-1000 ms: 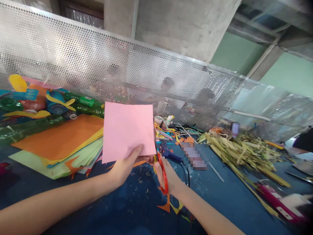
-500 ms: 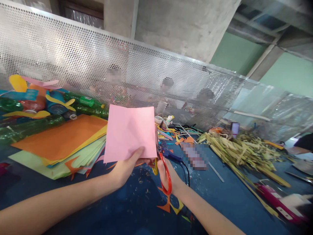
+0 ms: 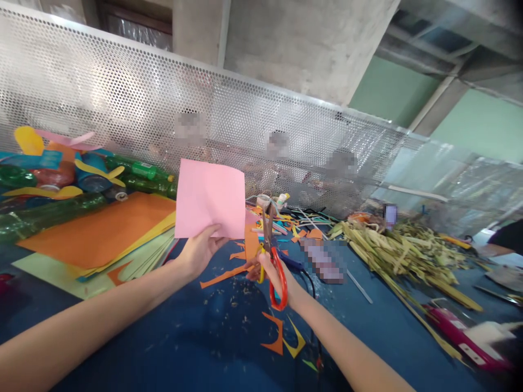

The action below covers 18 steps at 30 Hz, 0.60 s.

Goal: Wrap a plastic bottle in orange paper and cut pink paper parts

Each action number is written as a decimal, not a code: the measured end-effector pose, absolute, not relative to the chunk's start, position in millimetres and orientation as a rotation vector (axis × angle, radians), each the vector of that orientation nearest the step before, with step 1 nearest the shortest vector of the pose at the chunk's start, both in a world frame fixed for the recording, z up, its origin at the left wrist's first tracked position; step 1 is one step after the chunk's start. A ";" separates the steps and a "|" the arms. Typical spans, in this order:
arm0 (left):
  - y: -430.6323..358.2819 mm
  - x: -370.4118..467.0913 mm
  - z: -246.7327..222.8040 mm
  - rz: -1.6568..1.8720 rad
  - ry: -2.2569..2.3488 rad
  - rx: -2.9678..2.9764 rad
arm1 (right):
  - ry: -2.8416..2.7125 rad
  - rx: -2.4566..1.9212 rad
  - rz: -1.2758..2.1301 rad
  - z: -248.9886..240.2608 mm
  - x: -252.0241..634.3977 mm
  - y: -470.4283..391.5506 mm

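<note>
Upright above the table, a pink sheet of paper [image 3: 210, 198] is pinched at its lower edge by my left hand [image 3: 202, 251], thumb on the near face. My right hand [image 3: 273, 275] grips scissors [image 3: 268, 239] with one red and one yellow handle. Their blades point up, slightly parted, to the right of the sheet and apart from it. Orange paper scraps [image 3: 229, 274] lie below and behind the hands. A blue tool with a black cord [image 3: 295, 263], probably a glue gun, sits partly hidden behind my right hand.
Stacked coloured paper [image 3: 106, 228] lies at left, with green plastic bottles [image 3: 53, 212] and paper-decorated bottles behind. At right are dry husk strips [image 3: 400, 253] and a magenta power strip [image 3: 461, 335]. A perforated metal panel [image 3: 134, 103] borders the table's back; blurred people show in it.
The scissors have come away from the pink sheet's right edge, and their blades now show. My left hand has moved the sheet up and to the left.
</note>
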<state>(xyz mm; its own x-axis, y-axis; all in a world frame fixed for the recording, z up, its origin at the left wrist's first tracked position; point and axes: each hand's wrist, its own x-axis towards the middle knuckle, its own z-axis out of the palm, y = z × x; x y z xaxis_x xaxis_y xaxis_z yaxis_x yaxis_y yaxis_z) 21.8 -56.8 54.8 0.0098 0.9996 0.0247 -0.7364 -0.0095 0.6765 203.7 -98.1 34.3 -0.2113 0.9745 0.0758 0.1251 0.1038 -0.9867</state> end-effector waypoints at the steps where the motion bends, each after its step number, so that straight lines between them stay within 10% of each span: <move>1: -57.0 21.5 55.5 1.473 0.549 0.612 | -1.511 -1.133 1.241 32.7 205.4 -96.3; 18: -47.5 -3.8 40.1 0.880 0.321 1.007 | -0.999 -0.780 1.342 35.5 211.6 -74.4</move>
<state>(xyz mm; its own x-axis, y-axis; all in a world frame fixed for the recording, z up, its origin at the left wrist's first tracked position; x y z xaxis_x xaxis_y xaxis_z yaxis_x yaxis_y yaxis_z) -3.8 -47.5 40.1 0.6260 0.7655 0.1488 -0.4905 0.2381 0.8383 211.6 -74.4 35.5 -0.0448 0.9905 0.1300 -0.4085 0.1006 -0.9072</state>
